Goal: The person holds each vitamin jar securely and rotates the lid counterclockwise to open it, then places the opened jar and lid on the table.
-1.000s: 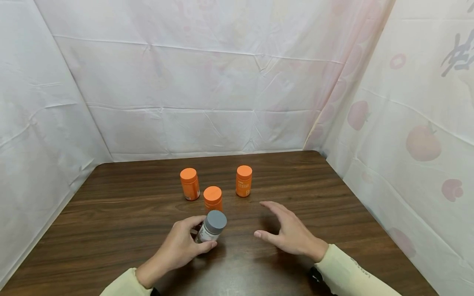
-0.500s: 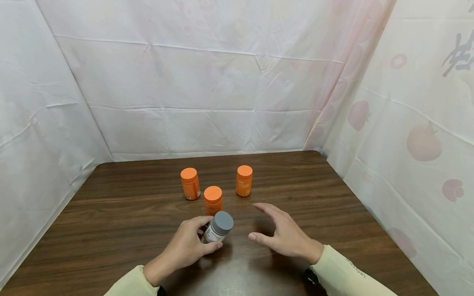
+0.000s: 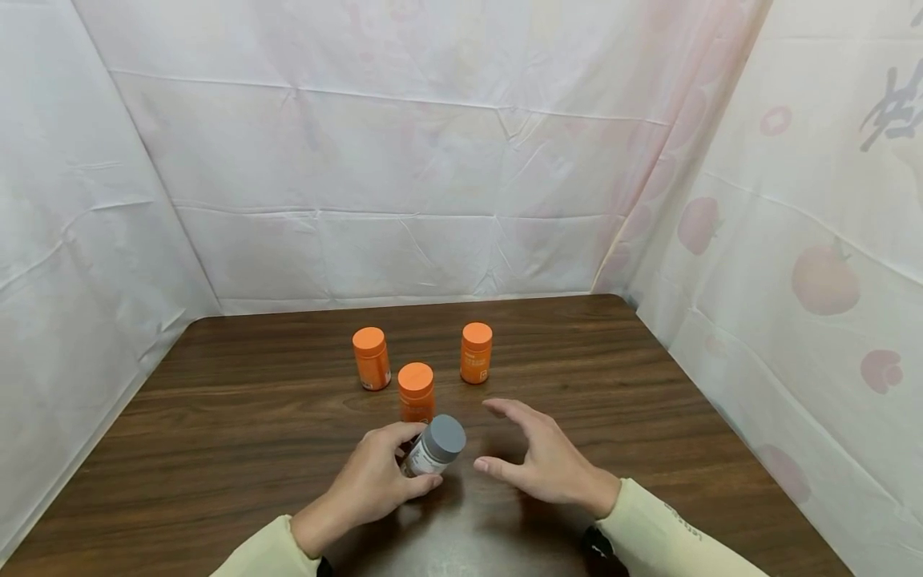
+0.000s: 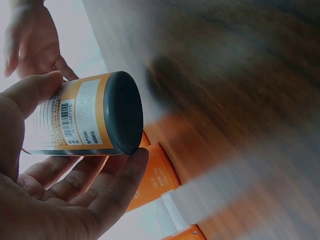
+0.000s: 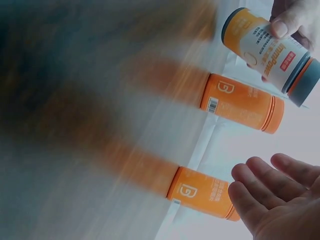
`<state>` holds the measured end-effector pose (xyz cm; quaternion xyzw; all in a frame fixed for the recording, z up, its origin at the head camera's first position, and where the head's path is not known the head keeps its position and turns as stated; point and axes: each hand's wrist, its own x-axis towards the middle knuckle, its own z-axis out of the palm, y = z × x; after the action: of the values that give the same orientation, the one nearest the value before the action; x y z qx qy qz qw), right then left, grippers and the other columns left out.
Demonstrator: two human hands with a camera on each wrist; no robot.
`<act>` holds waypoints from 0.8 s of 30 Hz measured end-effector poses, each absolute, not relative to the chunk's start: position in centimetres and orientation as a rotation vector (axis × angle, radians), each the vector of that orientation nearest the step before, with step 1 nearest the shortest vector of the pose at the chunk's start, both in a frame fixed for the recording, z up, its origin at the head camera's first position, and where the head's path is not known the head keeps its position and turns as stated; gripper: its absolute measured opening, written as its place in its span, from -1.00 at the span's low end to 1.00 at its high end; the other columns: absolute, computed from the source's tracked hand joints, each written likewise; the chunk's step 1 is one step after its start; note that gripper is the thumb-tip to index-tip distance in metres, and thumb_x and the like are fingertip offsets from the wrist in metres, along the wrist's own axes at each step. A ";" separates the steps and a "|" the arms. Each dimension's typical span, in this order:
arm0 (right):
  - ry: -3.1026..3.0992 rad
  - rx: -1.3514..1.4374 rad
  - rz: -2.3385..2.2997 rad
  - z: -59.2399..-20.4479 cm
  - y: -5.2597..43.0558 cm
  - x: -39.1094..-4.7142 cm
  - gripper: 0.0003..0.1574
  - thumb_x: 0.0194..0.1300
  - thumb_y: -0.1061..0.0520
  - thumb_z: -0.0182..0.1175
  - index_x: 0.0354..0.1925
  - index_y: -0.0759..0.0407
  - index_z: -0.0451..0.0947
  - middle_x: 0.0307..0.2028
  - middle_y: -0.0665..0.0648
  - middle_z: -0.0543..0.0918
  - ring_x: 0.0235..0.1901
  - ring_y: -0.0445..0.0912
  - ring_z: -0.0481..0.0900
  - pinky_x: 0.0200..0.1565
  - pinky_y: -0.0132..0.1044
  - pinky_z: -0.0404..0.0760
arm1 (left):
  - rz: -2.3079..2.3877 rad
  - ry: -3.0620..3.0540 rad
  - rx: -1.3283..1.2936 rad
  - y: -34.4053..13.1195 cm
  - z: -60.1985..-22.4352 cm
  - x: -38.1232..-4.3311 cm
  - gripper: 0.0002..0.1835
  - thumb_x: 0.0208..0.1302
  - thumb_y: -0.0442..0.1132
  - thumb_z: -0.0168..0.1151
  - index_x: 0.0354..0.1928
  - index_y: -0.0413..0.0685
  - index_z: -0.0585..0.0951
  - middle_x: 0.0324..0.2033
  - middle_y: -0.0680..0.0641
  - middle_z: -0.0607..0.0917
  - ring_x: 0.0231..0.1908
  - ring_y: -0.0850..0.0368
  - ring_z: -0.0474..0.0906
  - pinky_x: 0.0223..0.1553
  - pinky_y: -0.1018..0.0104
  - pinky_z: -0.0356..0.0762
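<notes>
My left hand (image 3: 378, 477) grips a white and orange pill bottle with a grey lid (image 3: 444, 439), tilted to the right above the table. In the left wrist view the grey base of this pill bottle (image 4: 90, 117) shows, with a barcode label on its side; the thumb lies on one side and the fingers curl round the other. To its right, my right hand (image 3: 551, 457) is held with fingers spread and nothing in it, its palm facing the pill bottle. Just behind the left hand stands an orange bottle (image 3: 416, 393), its lower part partly hidden.
Two more orange bottles stand farther back on the dark wood table (image 3: 238, 401): one bottle (image 3: 371, 359) at the left and another bottle (image 3: 476, 353) at the right. White cloth (image 3: 404, 160) hangs behind the table and along both sides.
My left hand has moved a little to the right with the pill bottle, which leans more to the right. My right hand has moved left, so the two hands are closer together.
</notes>
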<state>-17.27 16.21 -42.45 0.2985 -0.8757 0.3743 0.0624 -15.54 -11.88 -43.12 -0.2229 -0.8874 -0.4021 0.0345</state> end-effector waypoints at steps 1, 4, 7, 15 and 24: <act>-2.641 0.906 1.129 -42.5 16.1 -17.2 -0.08 0.22 -0.40 0.39 0.40 -0.09 0.40 0.28 -0.16 0.53 0.27 -0.17 0.49 0.22 0.02 0.52 | -1.239 -2.730 -0.692 -11.8 -43.1 -15.5 -0.48 -0.01 -0.15 0.68 0.03 0.13 0.69 -0.17 0.17 0.70 -0.24 0.21 0.64 -0.23 0.29 0.63; -2.621 0.918 1.129 -42.6 15.9 -17.1 -0.10 0.22 -0.39 0.40 0.38 -0.08 0.42 0.26 -0.18 0.54 0.24 -0.17 0.52 0.21 0.00 0.54 | -1.230 -2.736 -0.703 -11.7 -43.1 -15.5 -0.50 -0.01 -0.15 0.67 0.02 0.17 0.69 -0.18 0.20 0.69 -0.25 0.22 0.63 -0.24 0.26 0.63; -2.607 0.932 1.142 -42.7 15.8 -17.1 -0.11 0.22 -0.37 0.41 0.38 -0.08 0.42 0.25 -0.18 0.54 0.22 -0.17 0.53 0.19 -0.02 0.55 | -1.217 -2.736 -0.706 -11.5 -43.1 -15.4 -0.51 -0.01 -0.14 0.67 0.00 0.19 0.69 -0.20 0.22 0.68 -0.25 0.23 0.62 -0.24 0.27 0.62; -2.583 0.981 1.216 -43.0 15.3 -17.0 -0.17 0.25 -0.31 0.42 0.37 -0.09 0.42 0.25 -0.18 0.54 0.17 -0.06 0.58 0.15 -0.02 0.58 | -1.159 -2.731 -0.710 -11.1 -43.2 -15.4 -0.53 -0.04 -0.10 0.69 -0.04 0.22 0.70 -0.23 0.25 0.67 -0.28 0.31 0.57 -0.27 0.34 0.57; -2.525 1.021 1.264 -43.0 14.7 -16.8 -0.23 0.25 -0.25 0.44 0.33 -0.08 0.45 0.16 -0.12 0.62 0.03 -0.02 0.65 0.08 -0.02 0.62 | -1.110 -2.759 -0.718 -10.7 -43.3 -15.3 -0.56 -0.04 -0.05 0.68 -0.08 0.31 0.70 -0.27 0.28 0.63 -0.33 0.32 0.53 -0.30 0.36 0.52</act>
<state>-16.79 14.66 -42.99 0.3392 -0.8389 0.4200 0.0692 -15.33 -10.68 -43.30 -0.2343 -0.9011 -0.3625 0.0410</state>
